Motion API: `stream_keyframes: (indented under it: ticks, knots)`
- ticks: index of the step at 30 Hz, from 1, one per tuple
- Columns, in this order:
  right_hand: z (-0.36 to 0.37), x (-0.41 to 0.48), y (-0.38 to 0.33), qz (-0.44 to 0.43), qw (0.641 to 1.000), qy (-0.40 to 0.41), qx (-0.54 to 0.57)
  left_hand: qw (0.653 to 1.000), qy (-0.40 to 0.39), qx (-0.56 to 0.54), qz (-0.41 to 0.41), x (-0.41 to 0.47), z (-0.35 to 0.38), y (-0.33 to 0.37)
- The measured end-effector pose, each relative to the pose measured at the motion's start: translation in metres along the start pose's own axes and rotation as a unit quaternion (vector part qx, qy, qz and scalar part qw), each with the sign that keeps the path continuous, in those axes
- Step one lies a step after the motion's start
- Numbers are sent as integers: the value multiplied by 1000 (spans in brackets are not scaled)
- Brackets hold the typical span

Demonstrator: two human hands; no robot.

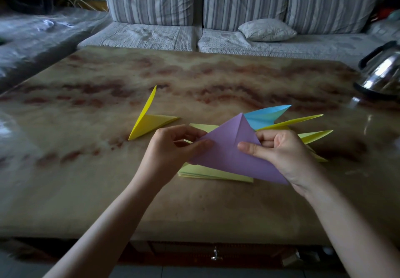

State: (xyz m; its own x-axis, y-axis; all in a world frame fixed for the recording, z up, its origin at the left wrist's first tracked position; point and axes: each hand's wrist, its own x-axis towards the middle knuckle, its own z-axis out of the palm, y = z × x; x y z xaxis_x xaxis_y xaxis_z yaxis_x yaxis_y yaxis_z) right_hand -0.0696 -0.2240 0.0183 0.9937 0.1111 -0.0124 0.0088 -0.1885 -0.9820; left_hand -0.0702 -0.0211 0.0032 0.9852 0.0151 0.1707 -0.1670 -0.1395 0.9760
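My left hand (173, 145) pinches the left corner of the purple folded paper sheet (223, 147), held just above the pale yellow stack of paper squares (216, 176). My right hand (285, 150) pinches its right flap. I should line the edges up with the centre crease before pressing flat.

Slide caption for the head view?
Left hand and right hand pinch a folded purple paper over a paper stack; a folded yellow piece and folded blue piece lie nearby.
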Motion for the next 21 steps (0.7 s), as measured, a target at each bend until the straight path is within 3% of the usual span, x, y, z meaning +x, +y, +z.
stream_keyframes:
  ticks: [8, 15, 21]
  knots:
    - [0, 1, 2, -14, 1000, 7, -10, 999, -1, -27, -22, -2, 0, 1]
    - [-3, 4, 4, -36, 996, 77, 33, 951, -21, -261, -163, -5, 5, 7]
    - [13, 3, 6, -62, 990, 118, 56, 955, -30, -248, -163, -28, 43, -2]
